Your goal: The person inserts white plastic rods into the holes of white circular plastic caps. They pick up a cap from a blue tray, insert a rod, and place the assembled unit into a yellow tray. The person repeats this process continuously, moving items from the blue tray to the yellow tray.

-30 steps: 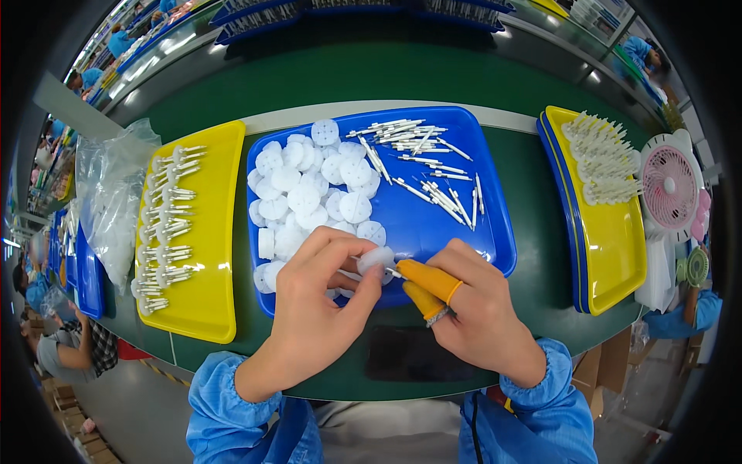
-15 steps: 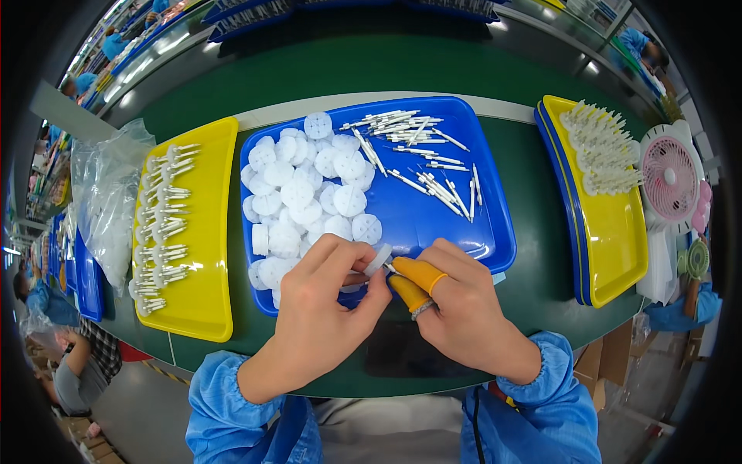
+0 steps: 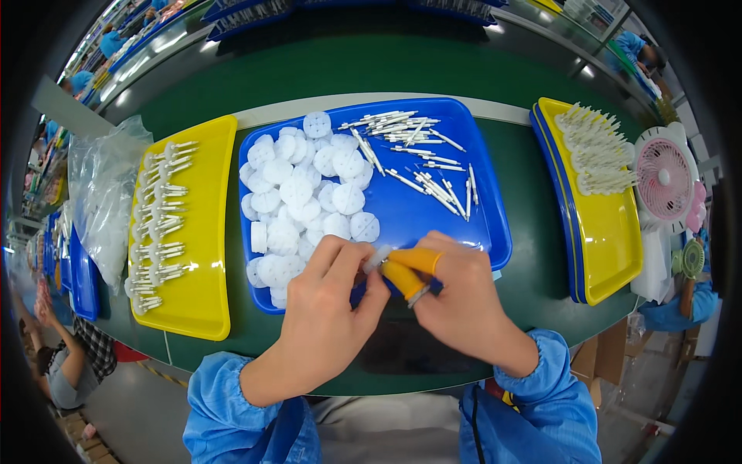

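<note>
The left hand [image 3: 328, 298] pinches a white disc [image 3: 376, 259] between thumb and fingers, above the blue tray's [image 3: 413, 220] near edge. The right hand's [image 3: 464, 294] yellow-capped fingertips meet at that disc; whether they grip anything, I cannot tell. Loose discs [image 3: 297, 189] fill the tray's left, thin sticks [image 3: 394, 127] its upper right.

The fingers [image 3: 417, 261] hide part of the white disc [image 3: 377, 257], its details too small to tell.

Two hands [image 3: 321, 298] [image 3: 464, 298], two yellow finger cots [image 3: 415, 261] [image 3: 402, 280]
</note>
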The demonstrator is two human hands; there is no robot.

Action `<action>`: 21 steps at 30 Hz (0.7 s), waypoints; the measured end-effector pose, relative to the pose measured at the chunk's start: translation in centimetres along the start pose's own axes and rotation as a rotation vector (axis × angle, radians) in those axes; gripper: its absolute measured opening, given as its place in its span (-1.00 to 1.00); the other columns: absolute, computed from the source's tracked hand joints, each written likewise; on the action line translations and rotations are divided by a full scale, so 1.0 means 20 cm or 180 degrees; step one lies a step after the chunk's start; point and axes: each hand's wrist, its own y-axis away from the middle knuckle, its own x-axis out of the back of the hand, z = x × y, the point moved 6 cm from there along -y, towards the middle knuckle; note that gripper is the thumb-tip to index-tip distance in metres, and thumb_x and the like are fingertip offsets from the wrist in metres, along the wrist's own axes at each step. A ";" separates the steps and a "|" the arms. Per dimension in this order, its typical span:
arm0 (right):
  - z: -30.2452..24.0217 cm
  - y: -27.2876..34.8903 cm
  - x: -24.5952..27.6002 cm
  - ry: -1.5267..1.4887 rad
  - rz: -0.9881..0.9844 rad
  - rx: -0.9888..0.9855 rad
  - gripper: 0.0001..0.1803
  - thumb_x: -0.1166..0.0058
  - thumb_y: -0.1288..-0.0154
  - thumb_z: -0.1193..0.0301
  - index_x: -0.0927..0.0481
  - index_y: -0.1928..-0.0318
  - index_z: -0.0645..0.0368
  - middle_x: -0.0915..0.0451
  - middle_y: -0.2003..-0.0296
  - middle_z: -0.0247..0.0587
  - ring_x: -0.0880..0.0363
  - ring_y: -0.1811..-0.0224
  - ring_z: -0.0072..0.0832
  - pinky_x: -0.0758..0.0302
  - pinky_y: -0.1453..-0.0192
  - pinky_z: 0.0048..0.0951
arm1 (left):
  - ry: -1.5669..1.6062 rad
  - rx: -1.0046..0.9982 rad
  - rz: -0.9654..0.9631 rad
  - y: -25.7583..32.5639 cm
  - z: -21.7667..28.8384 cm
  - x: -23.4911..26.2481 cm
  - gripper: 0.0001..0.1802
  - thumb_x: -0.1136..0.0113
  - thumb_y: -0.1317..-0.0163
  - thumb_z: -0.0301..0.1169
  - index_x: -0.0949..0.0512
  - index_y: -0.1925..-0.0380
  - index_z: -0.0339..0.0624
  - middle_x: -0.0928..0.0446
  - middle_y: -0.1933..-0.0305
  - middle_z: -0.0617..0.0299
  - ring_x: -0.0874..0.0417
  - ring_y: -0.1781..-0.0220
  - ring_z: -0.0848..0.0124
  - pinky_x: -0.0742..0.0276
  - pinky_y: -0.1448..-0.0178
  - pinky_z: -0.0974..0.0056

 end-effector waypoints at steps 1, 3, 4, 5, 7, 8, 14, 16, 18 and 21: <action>0.02 -0.03 0.02 -0.0110 -0.0075 -0.0152 -0.78 -0.29 -0.06 0.71 -0.77 0.22 0.46 -0.57 0.34 0.07 -0.57 0.28 0.02 -0.50 0.23 -0.04 | 0.0016 -0.0050 0.0110 -0.01 0.00 0.01 -0.73 -0.40 -0.29 -0.65 -0.64 0.02 -0.35 -0.61 0.10 0.01 -0.82 0.29 0.11 -0.76 0.22 0.15; 0.11 -0.08 0.09 0.0667 0.0196 0.0126 -0.81 -0.33 -0.12 0.67 -0.78 0.21 0.45 -0.58 0.31 0.06 -0.57 0.21 0.01 -0.51 0.13 -0.04 | 0.0007 -0.0070 0.0300 -0.02 0.00 0.05 -0.76 -0.38 -0.33 -0.64 -0.64 0.02 -0.36 -0.64 0.04 0.01 -0.85 0.26 0.12 -0.80 0.19 0.17; 0.15 -0.10 0.12 0.1060 0.0338 0.0261 -0.82 -0.36 -0.15 0.66 -0.78 0.20 0.45 -0.59 0.30 0.05 -0.57 0.17 0.00 -0.52 0.07 -0.05 | 0.0076 0.0020 0.0253 -0.03 0.00 0.05 -0.76 -0.38 -0.34 -0.64 -0.65 0.01 -0.36 -0.64 0.04 0.01 -0.85 0.25 0.14 -0.80 0.17 0.18; 0.19 -0.12 0.13 0.1337 0.0335 0.0131 -0.81 -0.37 -0.14 0.65 -0.78 0.20 0.46 -0.59 0.27 0.05 -0.56 0.13 -0.02 -0.51 0.02 -0.05 | 0.0150 0.0100 0.0194 -0.04 0.00 0.06 -0.77 -0.37 -0.35 -0.64 -0.65 0.01 -0.36 -0.64 0.05 0.02 -0.85 0.24 0.15 -0.81 0.16 0.20; 0.25 -0.14 0.15 0.1885 0.0327 -0.0136 -0.78 -0.39 -0.11 0.64 -0.77 0.18 0.46 -0.60 0.22 0.04 -0.55 0.06 -0.04 -0.50 -0.08 -0.07 | 0.0289 0.0229 0.0062 -0.05 0.00 0.06 -0.78 -0.37 -0.38 -0.63 -0.65 0.00 -0.36 -0.65 0.06 0.02 -0.86 0.23 0.17 -0.82 0.14 0.23; 0.26 -0.14 0.14 0.1935 0.0298 -0.0180 -0.77 -0.38 -0.11 0.64 -0.77 0.18 0.46 -0.60 0.19 0.04 -0.54 0.04 -0.05 -0.50 -0.09 -0.08 | 0.0336 0.0292 0.0000 -0.05 0.00 0.06 -0.79 -0.37 -0.39 -0.63 -0.66 0.00 -0.36 -0.65 0.07 0.03 -0.86 0.22 0.19 -0.83 0.13 0.24; 0.28 -0.11 0.15 0.2180 0.0435 -0.0216 -0.73 -0.36 -0.08 0.66 -0.76 0.15 0.46 -0.60 0.13 0.02 -0.53 0.00 -0.08 -0.50 -0.12 -0.10 | 0.0581 0.0291 0.0018 -0.05 -0.01 0.06 -0.81 -0.37 -0.42 -0.62 -0.68 0.00 -0.37 -0.69 0.08 0.09 -0.86 0.12 0.30 -0.81 0.13 0.29; 0.28 -0.11 0.15 0.2196 0.0362 -0.0268 -0.71 -0.35 -0.08 0.67 -0.76 0.13 0.46 -0.61 0.12 0.01 -0.53 -0.01 -0.07 -0.50 -0.14 -0.10 | 0.0675 0.0361 -0.0040 -0.05 -0.02 0.05 -0.83 -0.36 -0.43 -0.62 -0.69 0.01 -0.37 -0.70 0.07 0.14 -0.85 0.09 0.36 -0.79 0.13 0.32; 0.28 -0.10 0.16 0.2075 0.0372 -0.0147 -0.71 -0.34 -0.08 0.68 -0.76 0.12 0.44 -0.60 0.12 0.02 -0.54 0.00 -0.06 -0.51 -0.12 -0.11 | 0.0770 0.0461 -0.0114 -0.05 -0.03 0.05 -0.84 -0.36 -0.43 -0.62 -0.69 0.02 -0.36 -0.70 0.08 0.16 -0.85 0.07 0.38 -0.78 0.13 0.33; 0.20 -0.08 0.16 0.0869 0.0042 -0.0310 -0.68 -0.32 -0.09 0.70 -0.76 0.08 0.40 -0.60 0.11 0.04 -0.55 0.03 -0.04 -0.52 -0.08 -0.13 | 0.0676 0.0429 -0.0144 -0.05 -0.03 0.06 -0.84 -0.36 -0.43 -0.62 -0.68 0.03 -0.37 -0.69 0.08 0.18 -0.83 0.07 0.40 -0.77 0.12 0.33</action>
